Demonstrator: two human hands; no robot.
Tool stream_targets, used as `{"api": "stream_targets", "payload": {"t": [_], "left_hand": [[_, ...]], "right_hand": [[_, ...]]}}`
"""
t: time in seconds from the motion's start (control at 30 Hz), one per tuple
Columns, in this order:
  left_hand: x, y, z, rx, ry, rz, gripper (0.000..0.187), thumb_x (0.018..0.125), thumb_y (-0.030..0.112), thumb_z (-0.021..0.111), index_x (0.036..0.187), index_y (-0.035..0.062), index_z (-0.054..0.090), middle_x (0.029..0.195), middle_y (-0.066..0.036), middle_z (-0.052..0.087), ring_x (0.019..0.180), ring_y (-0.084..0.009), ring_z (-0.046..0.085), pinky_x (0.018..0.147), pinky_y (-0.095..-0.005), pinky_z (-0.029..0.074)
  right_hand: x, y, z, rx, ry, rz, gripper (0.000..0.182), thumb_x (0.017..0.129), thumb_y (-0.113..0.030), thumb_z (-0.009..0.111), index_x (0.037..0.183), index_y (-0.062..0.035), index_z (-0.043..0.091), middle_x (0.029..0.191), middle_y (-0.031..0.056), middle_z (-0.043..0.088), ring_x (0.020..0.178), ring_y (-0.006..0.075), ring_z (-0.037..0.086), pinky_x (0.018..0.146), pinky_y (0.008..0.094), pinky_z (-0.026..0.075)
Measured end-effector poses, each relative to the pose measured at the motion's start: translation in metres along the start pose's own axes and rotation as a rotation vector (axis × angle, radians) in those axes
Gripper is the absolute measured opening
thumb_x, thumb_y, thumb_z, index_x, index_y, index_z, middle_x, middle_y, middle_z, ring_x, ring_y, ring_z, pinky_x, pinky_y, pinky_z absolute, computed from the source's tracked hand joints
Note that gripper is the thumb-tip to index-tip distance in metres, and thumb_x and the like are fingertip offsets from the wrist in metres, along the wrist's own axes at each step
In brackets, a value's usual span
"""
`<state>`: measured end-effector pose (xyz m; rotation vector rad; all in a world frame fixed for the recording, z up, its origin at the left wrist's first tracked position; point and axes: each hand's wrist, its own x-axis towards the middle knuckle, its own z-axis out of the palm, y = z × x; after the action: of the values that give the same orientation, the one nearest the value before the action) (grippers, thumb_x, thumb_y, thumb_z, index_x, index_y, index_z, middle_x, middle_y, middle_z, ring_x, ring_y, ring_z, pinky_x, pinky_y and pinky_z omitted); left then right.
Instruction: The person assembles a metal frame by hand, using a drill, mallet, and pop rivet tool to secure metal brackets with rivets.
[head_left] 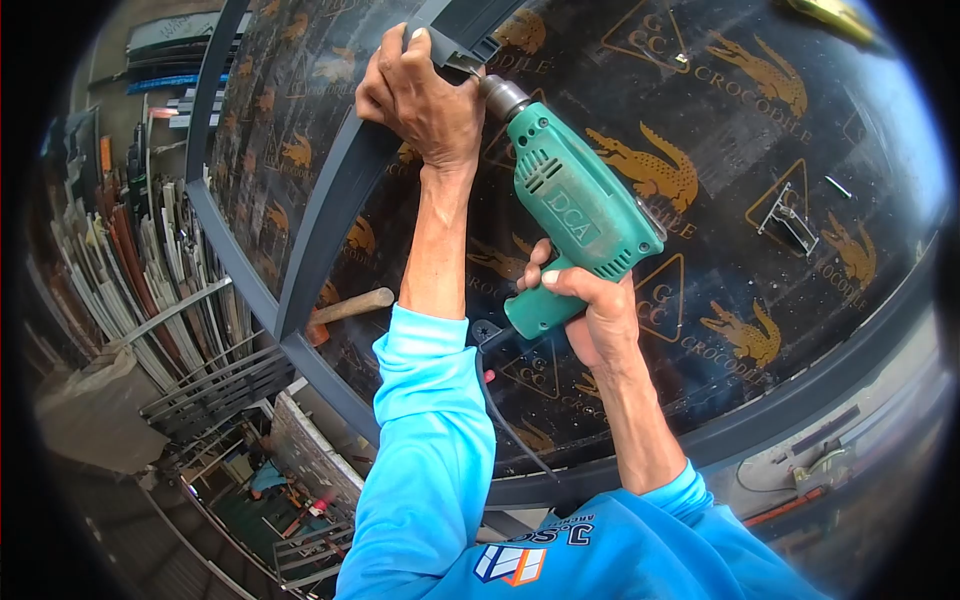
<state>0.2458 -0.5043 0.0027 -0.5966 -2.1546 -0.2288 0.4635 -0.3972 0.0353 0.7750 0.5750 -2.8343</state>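
Note:
My right hand (590, 305) is closed round the handle of a green DCA power drill (580, 205). The drill's chuck (503, 98) points up and left, its tip close to a dark grey metal profile (445, 55). Near the top of the view, my left hand (425, 100) grips that profile, fingers wrapped over its end. Whether the bit touches the metal is too small to tell. A black cord (510, 430) hangs from the drill handle. Beneath lies a black board (640, 400) printed with gold crocodiles.
Grey frame bars (330, 215) cross the board at the left. A wooden-handled hammer (350, 307) lies beside them. Small metal pieces (790, 220) rest at the right, with a yellowish object (835, 18) at the top right. Racks of metal lengths (150, 270) stand far left.

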Motion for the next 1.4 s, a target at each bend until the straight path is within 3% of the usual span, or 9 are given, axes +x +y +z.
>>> {"api": "stream_targets", "payload": {"t": [0.37, 0.53, 0.63, 0.83, 1.0, 1.1, 1.17, 1.3, 1.4], "left_hand": [[0.011, 0.011, -0.010, 0.016, -0.006, -0.003, 0.064, 0.057, 0.020, 0.086, 0.109, 0.0144, 0.051, 0.128, -0.005, 0.055, 0.119, -0.0257, 0.045, 0.098, -0.0445, 0.026], [-0.014, 0.006, -0.065, 0.073, -0.109, -0.011, 0.025, 0.074, 0.012, 0.075, 0.094, 0.0111, 0.060, 0.131, -0.008, 0.057, 0.123, -0.0292, 0.046, 0.102, -0.0447, 0.029], [-0.021, 0.002, -0.102, 0.119, -0.149, -0.024, 0.027, 0.078, 0.006, 0.068, 0.100, 0.0079, 0.053, 0.128, -0.013, 0.057, 0.121, -0.0311, 0.049, 0.105, -0.0454, 0.030], [0.010, 0.014, -0.157, -0.332, -0.146, -0.417, 0.035, 0.078, -0.006, 0.050, 0.112, 0.0006, 0.044, 0.125, -0.017, 0.056, 0.120, -0.0281, 0.051, 0.105, -0.0417, 0.035], [0.038, -0.004, -0.130, -0.022, -0.190, -0.239, 0.049, 0.078, 0.018, 0.075, 0.119, 0.0015, 0.053, 0.118, -0.019, 0.058, 0.112, -0.0344, 0.051, 0.103, -0.0432, 0.036], [0.091, -0.026, -0.108, -0.366, -0.878, -0.546, 0.075, 0.073, 0.042, 0.080, 0.127, -0.0015, 0.052, 0.126, -0.024, 0.058, 0.119, -0.0379, 0.055, 0.099, -0.0457, 0.043], [0.109, -0.025, -0.089, -0.152, -1.206, -0.351, 0.083, 0.071, 0.048, 0.079, 0.130, -0.0035, 0.051, 0.128, -0.027, 0.056, 0.120, -0.0399, 0.055, 0.097, -0.0442, 0.046], [0.073, -0.056, -0.040, -0.102, -0.929, -0.133, 0.078, 0.073, 0.045, 0.078, 0.128, -0.0042, 0.053, 0.124, -0.027, 0.058, 0.117, -0.0387, 0.055, 0.098, -0.0418, 0.044], [0.089, -0.042, -0.053, -0.150, -1.049, -0.286, 0.076, 0.073, 0.043, 0.079, 0.128, -0.0025, 0.052, 0.117, -0.027, 0.062, 0.110, -0.0370, 0.060, 0.094, -0.0413, 0.046]], "right_hand": [[-0.031, -0.016, -0.012, 0.106, 0.012, -0.007, 0.060, 0.066, -0.001, 0.059, 0.125, 0.0047, 0.051, 0.106, 0.0182, 0.064, 0.085, 0.0249, 0.067, 0.076, 0.0397, 0.056], [-0.042, -0.020, -0.022, 0.165, -0.005, 0.032, 0.062, 0.064, 0.000, 0.060, 0.126, 0.0056, 0.050, 0.104, 0.0186, 0.064, 0.086, 0.0259, 0.067, 0.077, 0.0392, 0.056], [-0.049, -0.029, -0.025, 0.120, 0.003, 0.024, 0.062, 0.064, 0.000, 0.059, 0.125, 0.0063, 0.050, 0.105, 0.0185, 0.064, 0.086, 0.0256, 0.067, 0.076, 0.0382, 0.056], [-0.070, -0.048, -0.036, 0.093, 0.047, 0.007, 0.060, 0.067, 0.001, 0.060, 0.127, 0.0021, 0.052, 0.108, 0.0167, 0.065, 0.090, 0.0243, 0.067, 0.076, 0.0375, 0.056], [-0.072, -0.060, -0.036, 0.092, -0.018, -0.002, 0.062, 0.067, -0.001, 0.060, 0.128, 0.0020, 0.050, 0.110, 0.0161, 0.063, 0.092, 0.0255, 0.066, 0.080, 0.0404, 0.055], [-0.070, -0.058, -0.039, 0.116, -0.008, 0.011, 0.061, 0.068, 0.000, 0.057, 0.128, 0.0027, 0.050, 0.110, 0.0159, 0.063, 0.092, 0.0253, 0.065, 0.081, 0.0402, 0.055], [-0.063, -0.050, -0.039, 0.160, -0.055, 0.020, 0.060, 0.068, 0.000, 0.057, 0.128, 0.0037, 0.050, 0.110, 0.0158, 0.064, 0.091, 0.0254, 0.066, 0.081, 0.0394, 0.055], [-0.044, -0.034, -0.025, 0.295, -0.055, 0.013, 0.058, 0.070, 0.000, 0.058, 0.127, 0.0043, 0.050, 0.109, 0.0165, 0.065, 0.091, 0.0258, 0.066, 0.080, 0.0411, 0.055], [-0.033, -0.025, -0.020, 0.277, -0.079, -0.020, 0.056, 0.069, 0.001, 0.058, 0.125, 0.0036, 0.052, 0.106, 0.0159, 0.065, 0.087, 0.0245, 0.067, 0.076, 0.0381, 0.056]]}}
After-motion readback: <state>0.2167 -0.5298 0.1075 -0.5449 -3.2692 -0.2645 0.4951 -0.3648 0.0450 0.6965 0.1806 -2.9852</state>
